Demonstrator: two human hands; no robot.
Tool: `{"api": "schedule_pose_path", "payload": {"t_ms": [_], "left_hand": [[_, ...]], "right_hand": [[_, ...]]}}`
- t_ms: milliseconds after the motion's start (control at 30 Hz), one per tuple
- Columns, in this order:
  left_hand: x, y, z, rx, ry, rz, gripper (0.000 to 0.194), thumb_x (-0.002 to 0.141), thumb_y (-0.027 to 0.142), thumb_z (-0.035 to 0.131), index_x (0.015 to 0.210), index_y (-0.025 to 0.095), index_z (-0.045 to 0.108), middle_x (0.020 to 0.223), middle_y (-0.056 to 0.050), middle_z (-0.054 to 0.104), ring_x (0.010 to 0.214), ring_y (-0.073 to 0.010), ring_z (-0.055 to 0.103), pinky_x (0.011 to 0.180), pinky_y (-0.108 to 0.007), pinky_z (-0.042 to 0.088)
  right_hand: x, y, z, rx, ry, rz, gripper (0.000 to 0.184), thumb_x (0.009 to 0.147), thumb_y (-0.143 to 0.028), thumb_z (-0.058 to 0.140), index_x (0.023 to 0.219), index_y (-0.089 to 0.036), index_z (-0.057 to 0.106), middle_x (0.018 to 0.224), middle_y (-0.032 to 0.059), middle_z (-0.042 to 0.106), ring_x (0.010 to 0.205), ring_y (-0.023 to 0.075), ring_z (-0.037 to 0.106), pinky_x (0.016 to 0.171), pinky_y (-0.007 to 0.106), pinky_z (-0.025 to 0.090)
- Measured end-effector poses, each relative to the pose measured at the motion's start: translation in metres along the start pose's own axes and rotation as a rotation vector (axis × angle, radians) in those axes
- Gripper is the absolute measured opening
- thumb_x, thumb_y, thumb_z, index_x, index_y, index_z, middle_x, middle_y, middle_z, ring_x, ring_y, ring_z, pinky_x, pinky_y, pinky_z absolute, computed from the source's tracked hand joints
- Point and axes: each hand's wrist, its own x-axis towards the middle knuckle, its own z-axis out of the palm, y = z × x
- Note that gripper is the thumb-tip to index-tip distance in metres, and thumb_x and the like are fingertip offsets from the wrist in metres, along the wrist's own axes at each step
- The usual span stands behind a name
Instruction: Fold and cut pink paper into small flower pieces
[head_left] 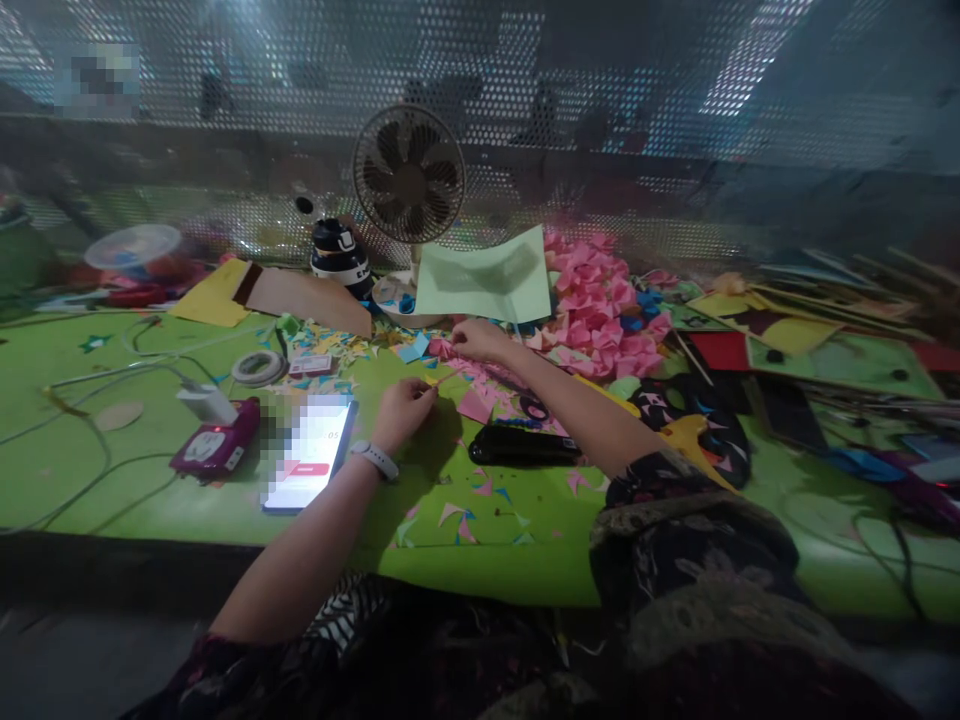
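My left hand (pixel 403 407), with a watch at its wrist, is closed in a pinch on a thin yellow stick (pixel 444 379) above the green table (pixel 90 460). My right hand (pixel 477 338) reaches farther back, its fingers pinched on a small pink paper piece (pixel 442 347) beside a row of pink pieces (pixel 487 375). A pink paper square (pixel 475 405) lies between the two hands. A heap of folded pink paper flowers (pixel 596 300) sits just right of my right hand.
A lit phone (pixel 311 455) lies left of my left hand, beside a pink device (pixel 216 445) with a white charger. A black case (pixel 521 445), a small fan (pixel 409 178), a green sheet (pixel 484 280), tape roll (pixel 257 367) and paper scraps crowd the table. Coloured sheets pile at right.
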Motion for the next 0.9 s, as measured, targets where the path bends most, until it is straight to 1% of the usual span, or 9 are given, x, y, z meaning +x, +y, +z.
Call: {"api": "schedule_pose_path", "payload": {"t_ms": [100, 167, 267, 400, 500, 600, 733, 800, 900], "left_hand": [[-0.001, 0.002, 0.0, 0.071, 0.004, 0.015, 0.019, 0.085, 0.032, 0.062, 0.079, 0.017, 0.071, 0.064, -0.007, 0.071, 0.057, -0.02, 0.062, 0.057, -0.028, 0.04], [-0.001, 0.002, 0.0, 0.095, 0.006, 0.021, 0.019, 0.086, 0.032, 0.061, 0.082, 0.017, 0.071, 0.065, -0.007, 0.071, 0.057, -0.0202, 0.062, 0.058, -0.029, 0.039], [-0.002, 0.003, -0.001, 0.111, 0.009, 0.045, 0.019, 0.086, 0.033, 0.062, 0.081, 0.017, 0.071, 0.064, -0.008, 0.071, 0.057, -0.0203, 0.061, 0.059, -0.029, 0.038], [-0.002, 0.001, -0.001, 0.096, -0.025, 0.056, 0.018, 0.085, 0.034, 0.063, 0.077, 0.019, 0.069, 0.06, -0.006, 0.069, 0.055, -0.02, 0.06, 0.058, -0.029, 0.037], [-0.001, -0.002, -0.002, 0.098, -0.032, 0.077, 0.017, 0.083, 0.034, 0.063, 0.078, 0.019, 0.069, 0.062, -0.006, 0.069, 0.056, -0.0205, 0.061, 0.057, -0.029, 0.037], [0.0, -0.002, -0.002, 0.088, -0.048, 0.097, 0.019, 0.084, 0.035, 0.062, 0.078, 0.019, 0.069, 0.062, -0.006, 0.069, 0.055, -0.0212, 0.062, 0.056, -0.029, 0.038], [-0.001, 0.002, -0.004, 0.147, -0.032, 0.097, 0.02, 0.084, 0.036, 0.063, 0.079, 0.018, 0.071, 0.063, -0.008, 0.07, 0.059, -0.0233, 0.064, 0.061, -0.031, 0.042], [-0.002, 0.003, -0.004, 0.167, -0.034, 0.089, 0.02, 0.085, 0.035, 0.062, 0.081, 0.018, 0.071, 0.063, -0.008, 0.071, 0.06, -0.024, 0.064, 0.062, -0.032, 0.043], [-0.001, 0.003, -0.003, 0.182, -0.044, 0.094, 0.019, 0.085, 0.035, 0.061, 0.082, 0.019, 0.07, 0.064, -0.008, 0.071, 0.06, -0.0236, 0.064, 0.061, -0.032, 0.042]], "right_hand": [[0.003, -0.001, -0.007, -0.003, -0.042, -0.014, 0.018, 0.078, -0.023, 0.062, 0.087, -0.018, 0.077, 0.086, 0.0042, 0.076, 0.074, 0.0173, 0.063, 0.061, 0.026, 0.035], [0.008, -0.006, -0.012, -0.013, 0.012, -0.004, 0.022, 0.08, -0.028, 0.063, 0.094, -0.018, 0.077, 0.095, 0.0059, 0.077, 0.081, 0.0195, 0.065, 0.064, 0.026, 0.037], [0.016, -0.023, -0.015, -0.025, 0.077, 0.008, 0.029, 0.085, -0.034, 0.06, 0.106, -0.018, 0.075, 0.108, 0.0096, 0.076, 0.093, 0.0235, 0.067, 0.069, 0.027, 0.04], [0.022, -0.052, -0.006, -0.037, 0.046, 0.021, 0.027, 0.086, -0.035, 0.063, 0.098, -0.013, 0.075, 0.104, 0.0162, 0.076, 0.092, 0.0259, 0.067, 0.069, 0.028, 0.04], [0.025, -0.07, 0.003, 0.002, 0.032, -0.033, 0.014, 0.085, -0.025, 0.065, 0.088, -0.014, 0.074, 0.089, 0.0075, 0.078, 0.084, 0.0201, 0.066, 0.069, 0.023, 0.04], [0.027, -0.075, 0.006, 0.071, 0.077, -0.103, 0.024, 0.093, -0.033, 0.06, 0.101, -0.014, 0.073, 0.101, 0.0013, 0.078, 0.089, 0.0154, 0.063, 0.072, 0.018, 0.039], [0.017, -0.05, -0.005, 0.133, 0.137, -0.138, 0.034, 0.094, -0.039, 0.057, 0.111, -0.014, 0.071, 0.114, 0.0049, 0.075, 0.092, 0.0158, 0.064, 0.071, 0.019, 0.04], [0.002, -0.024, -0.017, 0.195, 0.142, -0.127, 0.03, 0.092, -0.034, 0.059, 0.107, -0.013, 0.075, 0.106, 0.007, 0.076, 0.09, 0.0166, 0.065, 0.073, 0.022, 0.041], [-0.03, 0.024, -0.041, 0.184, 0.202, 0.002, 0.029, 0.09, -0.027, 0.057, 0.103, -0.01, 0.076, 0.102, 0.0101, 0.077, 0.09, 0.0181, 0.066, 0.076, 0.024, 0.043]]}}
